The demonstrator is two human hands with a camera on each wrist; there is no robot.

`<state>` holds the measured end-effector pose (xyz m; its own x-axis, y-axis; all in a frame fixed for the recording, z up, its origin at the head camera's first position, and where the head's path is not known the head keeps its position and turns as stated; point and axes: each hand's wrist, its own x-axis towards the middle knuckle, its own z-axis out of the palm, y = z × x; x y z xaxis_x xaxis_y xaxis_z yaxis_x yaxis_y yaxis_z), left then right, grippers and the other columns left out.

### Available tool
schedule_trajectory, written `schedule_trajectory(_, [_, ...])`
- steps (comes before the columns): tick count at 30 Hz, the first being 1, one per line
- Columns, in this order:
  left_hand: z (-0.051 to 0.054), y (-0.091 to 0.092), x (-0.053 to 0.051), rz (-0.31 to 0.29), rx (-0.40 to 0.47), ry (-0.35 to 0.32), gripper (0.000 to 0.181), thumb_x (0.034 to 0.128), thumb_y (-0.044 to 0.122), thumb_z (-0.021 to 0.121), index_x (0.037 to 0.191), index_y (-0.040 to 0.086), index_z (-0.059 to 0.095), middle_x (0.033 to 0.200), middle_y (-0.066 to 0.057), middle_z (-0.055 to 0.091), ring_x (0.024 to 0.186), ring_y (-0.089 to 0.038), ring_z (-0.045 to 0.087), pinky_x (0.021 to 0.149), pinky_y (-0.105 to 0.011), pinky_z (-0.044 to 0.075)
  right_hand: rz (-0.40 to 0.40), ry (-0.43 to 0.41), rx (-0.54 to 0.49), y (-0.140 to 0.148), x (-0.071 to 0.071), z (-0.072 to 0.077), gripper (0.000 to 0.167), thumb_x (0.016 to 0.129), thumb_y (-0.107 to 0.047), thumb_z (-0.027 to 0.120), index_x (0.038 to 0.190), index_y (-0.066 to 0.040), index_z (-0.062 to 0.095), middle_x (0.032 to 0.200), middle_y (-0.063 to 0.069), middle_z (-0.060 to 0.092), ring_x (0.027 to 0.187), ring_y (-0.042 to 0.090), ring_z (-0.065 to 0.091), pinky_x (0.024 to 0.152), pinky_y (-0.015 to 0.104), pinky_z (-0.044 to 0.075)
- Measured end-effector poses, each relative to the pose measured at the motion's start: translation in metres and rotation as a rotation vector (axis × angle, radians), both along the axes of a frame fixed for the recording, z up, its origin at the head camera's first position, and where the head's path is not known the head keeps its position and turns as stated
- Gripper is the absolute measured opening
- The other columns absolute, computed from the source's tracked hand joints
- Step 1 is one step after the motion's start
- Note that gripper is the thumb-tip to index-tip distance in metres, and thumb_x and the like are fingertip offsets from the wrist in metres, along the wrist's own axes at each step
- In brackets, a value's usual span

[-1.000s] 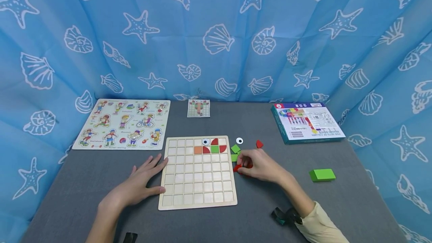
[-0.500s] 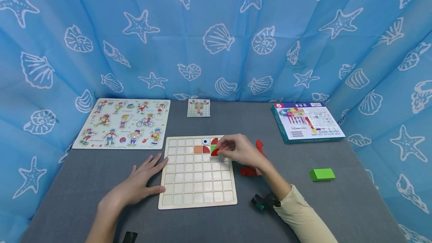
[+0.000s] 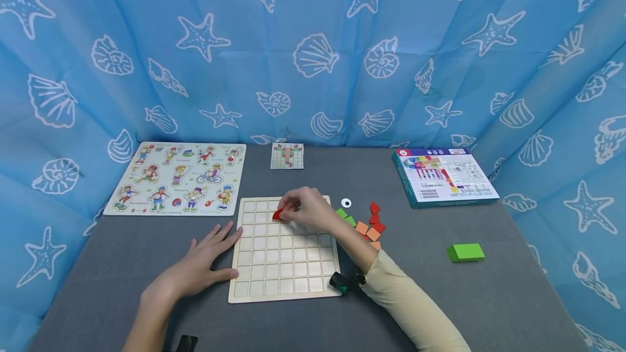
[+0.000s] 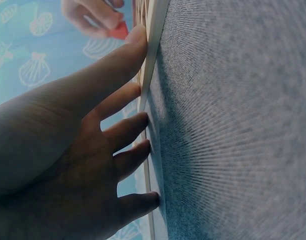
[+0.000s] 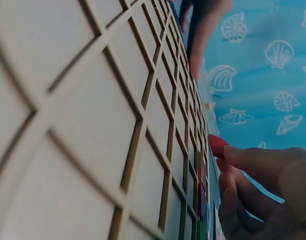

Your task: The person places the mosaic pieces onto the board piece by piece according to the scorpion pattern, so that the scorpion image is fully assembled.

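Note:
My right hand [image 3: 307, 209] pinches a red quarter-round tile [image 3: 277, 215] between thumb and finger, over the upper part of the wooden grid board [image 3: 271, 287]. In the right wrist view that tile [image 5: 218, 146] sticks out from the fingertips, close above the grid. The hand hides the tiles set in the board's upper right squares in the head view; red and green edges show in the right wrist view. My left hand [image 3: 198, 265] lies with spread fingers against the board's left edge. Seen from the left wrist, the thumb and fingertips of this hand [image 4: 83, 140] touch that edge.
Right of the board lie loose green tiles [image 3: 350, 221], orange tiles [image 3: 362, 227], red tiles [image 3: 374, 208] and a round eye tile [image 3: 346, 203]. Behind stand a pattern card [image 3: 287, 156], a picture puzzle board [image 3: 166, 178] and a flat box [image 3: 445, 178]. A green block [image 3: 465, 252] sits at right.
My right hand picked up a red tile from the loose pile and carried it left over the board, past the right-hand squares to the upper middle. The left hand stayed in place.

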<state>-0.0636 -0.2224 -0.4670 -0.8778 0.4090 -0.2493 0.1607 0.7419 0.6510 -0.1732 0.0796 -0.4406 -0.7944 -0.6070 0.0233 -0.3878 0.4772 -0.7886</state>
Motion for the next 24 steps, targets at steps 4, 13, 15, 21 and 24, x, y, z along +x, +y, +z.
schedule_trajectory(4, [0.003, 0.001, 0.0, 0.006, -0.016, -0.008, 0.098, 0.0904, 0.052, 0.083, 0.171, 0.024, 0.036, 0.181, -0.021, 0.021, 0.167, -0.055, 0.009, 0.113, -0.095, 0.003, 0.007, 0.041, 0.07, -0.011, -0.001, -0.002, 0.006, 0.098, -0.006, 0.078, 0.103, -0.005, 0.081, 0.091, 0.009, 0.08, 0.076, 0.007, 0.07, 0.071, 0.018, 0.054])
schedule_trajectory(13, [0.006, 0.003, 0.0, 0.0, -0.019, -0.009, 0.098, 0.0913, 0.054, 0.082, 0.172, 0.023, 0.036, 0.181, -0.022, 0.021, 0.166, -0.056, 0.01, 0.113, -0.096, 0.005, 0.024, 0.153, 0.167, -0.023, 0.001, -0.005, 0.009, 0.094, -0.011, 0.084, 0.102, -0.007, 0.084, 0.099, 0.01, 0.078, 0.087, 0.019, 0.066, 0.074, 0.025, 0.05])
schedule_trajectory(15, [0.004, 0.002, 0.0, -0.001, -0.009, -0.002, 0.097, 0.0917, 0.051, 0.083, 0.172, 0.022, 0.036, 0.181, -0.023, 0.021, 0.166, -0.057, 0.009, 0.111, -0.096, 0.004, 0.028, 0.153, 0.17, -0.023, 0.002, -0.005, 0.01, 0.094, -0.01, 0.084, 0.103, -0.006, 0.084, 0.098, 0.011, 0.077, 0.087, 0.02, 0.065, 0.074, 0.025, 0.049])
schedule_trajectory(21, [0.01, 0.005, 0.001, 0.005, -0.026, -0.018, 0.097, 0.0916, 0.048, 0.084, 0.171, 0.02, 0.036, 0.181, -0.023, 0.022, 0.166, -0.057, 0.01, 0.114, -0.095, 0.005, 0.03, 0.169, 0.156, -0.015, 0.005, -0.002, 0.012, 0.095, -0.009, 0.082, 0.106, -0.004, 0.084, 0.097, 0.012, 0.076, 0.085, 0.022, 0.065, 0.072, 0.024, 0.048])
schedule_trajectory(24, [0.006, 0.004, 0.002, 0.011, -0.01, -0.006, 0.097, 0.0907, 0.051, 0.084, 0.171, 0.023, 0.037, 0.181, -0.022, 0.022, 0.167, -0.055, 0.011, 0.113, -0.095, 0.006, 0.025, 0.162, 0.13, -0.004, 0.006, 0.0, 0.012, 0.096, -0.009, 0.081, 0.107, -0.005, 0.084, 0.096, 0.011, 0.075, 0.081, 0.019, 0.063, 0.07, 0.023, 0.047])
